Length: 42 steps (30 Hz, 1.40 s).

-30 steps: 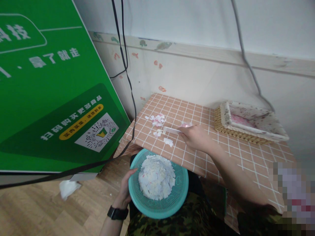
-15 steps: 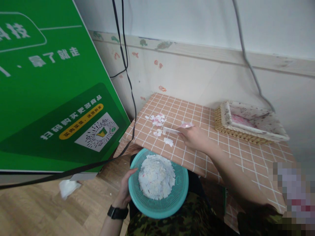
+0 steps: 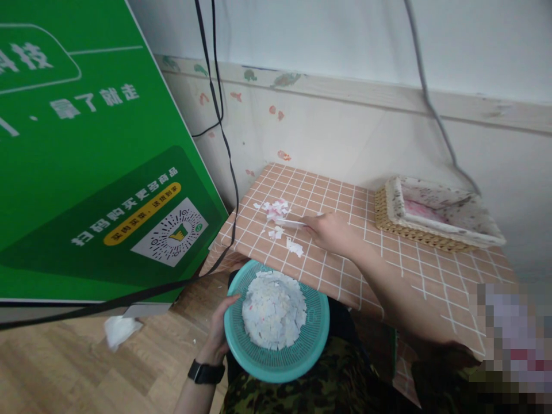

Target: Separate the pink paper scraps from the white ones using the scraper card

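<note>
My left hand (image 3: pixel 221 322), with a black watch on its wrist, is closed on the left rim of a turquoise plastic colander (image 3: pixel 319 339). A heap of small white paper scraps (image 3: pixel 275 310) fills the colander's middle. Over the table, my right hand (image 3: pixel 325 231) is closed round one end of a thin white strip (image 3: pixel 290 222); its exact kind is unclear. The strip's far tip reaches a small pile of white and pink paper scraps (image 3: pixel 276 208). Two smaller clusters lie close by: some white bits (image 3: pixel 276 233) and a flat white group (image 3: pixel 295 247).
A brown checked cloth (image 3: pixel 345 201) covers the table. At its right stands a cloth-lined wicker basket (image 3: pixel 382 211). Black cables (image 3: pixel 233 172) hang at the left before a green sign (image 3: pixel 86 172). A white crumpled bag (image 3: pixel 122 329) lies on the wooden floor.
My right hand has moved slightly left, bringing the white strip's tip to the pink and white scraps. A pinkish shiny piece seen behind the hand no longer shows. My left hand stays put.
</note>
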Each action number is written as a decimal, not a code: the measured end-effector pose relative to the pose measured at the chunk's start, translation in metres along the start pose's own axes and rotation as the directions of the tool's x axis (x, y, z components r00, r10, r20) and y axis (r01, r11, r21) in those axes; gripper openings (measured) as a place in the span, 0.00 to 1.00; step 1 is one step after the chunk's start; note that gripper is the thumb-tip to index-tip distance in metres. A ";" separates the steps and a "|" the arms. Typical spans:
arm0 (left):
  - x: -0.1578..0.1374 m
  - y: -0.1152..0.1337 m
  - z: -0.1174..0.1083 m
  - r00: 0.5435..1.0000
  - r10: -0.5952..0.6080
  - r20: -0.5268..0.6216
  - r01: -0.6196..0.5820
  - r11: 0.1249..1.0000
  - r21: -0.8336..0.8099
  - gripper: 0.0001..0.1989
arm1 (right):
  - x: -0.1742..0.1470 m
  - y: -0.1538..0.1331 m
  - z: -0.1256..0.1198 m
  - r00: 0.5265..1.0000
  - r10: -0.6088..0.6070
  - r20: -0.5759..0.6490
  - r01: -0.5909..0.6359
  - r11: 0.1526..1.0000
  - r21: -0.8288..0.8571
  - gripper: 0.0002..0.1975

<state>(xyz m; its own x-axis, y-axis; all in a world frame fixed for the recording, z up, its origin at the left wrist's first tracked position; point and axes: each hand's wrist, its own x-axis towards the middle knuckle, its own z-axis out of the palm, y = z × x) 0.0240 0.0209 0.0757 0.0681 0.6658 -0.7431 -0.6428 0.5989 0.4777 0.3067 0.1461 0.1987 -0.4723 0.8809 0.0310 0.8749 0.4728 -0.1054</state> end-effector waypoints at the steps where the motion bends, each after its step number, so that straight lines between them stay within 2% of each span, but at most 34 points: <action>1: 0.000 0.000 0.000 1.000 0.005 0.000 -0.005 1.000 0.002 0.03 | 0.005 -0.001 0.000 1.000 -0.009 0.005 0.009 1.000 0.002 0.14; 5: 0.000 0.000 0.000 1.000 0.001 -0.007 -0.001 1.000 0.005 0.04 | 0.016 0.000 -0.002 0.999 -0.044 0.029 0.045 0.999 -0.021 0.14; 11: 0.001 -0.001 -0.003 1.000 0.004 0.005 -0.004 1.000 -0.013 0.03 | 0.010 0.002 -0.014 0.999 0.003 0.040 0.002 0.990 -0.141 0.10; 17: 0.001 -0.001 -0.002 1.000 -0.002 0.016 0.002 1.000 -0.013 0.03 | 0.015 -0.010 -0.009 0.996 -0.077 0.038 0.079 0.995 -0.066 0.11; 21: 0.002 -0.001 -0.002 1.000 0.001 -0.010 -0.001 1.000 -0.027 0.02 | 0.016 -0.010 -0.004 0.997 -0.065 0.049 0.068 0.996 -0.059 0.11; 27: 0.006 -0.003 -0.008 0.999 0.003 0.051 -0.002 1.000 -0.011 0.04 | 0.002 -0.002 -0.007 0.998 -0.012 0.058 0.016 0.997 -0.070 0.11; 35: 0.005 -0.003 -0.008 0.998 -0.009 0.064 0.010 1.000 -0.020 0.05 | -0.008 -0.013 -0.009 0.993 -0.095 0.065 0.096 0.995 -0.004 0.10; 42: 0.007 -0.003 -0.010 0.997 -0.019 0.074 0.021 0.999 -0.028 0.04 | 0.000 -0.015 -0.005 0.994 -0.082 0.068 0.083 0.996 -0.021 0.12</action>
<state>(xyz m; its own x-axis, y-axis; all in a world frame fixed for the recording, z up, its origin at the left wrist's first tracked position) 0.0181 0.0192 0.0646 0.1362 0.6852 -0.7155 -0.6622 0.6001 0.4487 0.2945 0.1388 0.2054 -0.5482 0.8359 -0.0278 0.8347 0.5447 -0.0811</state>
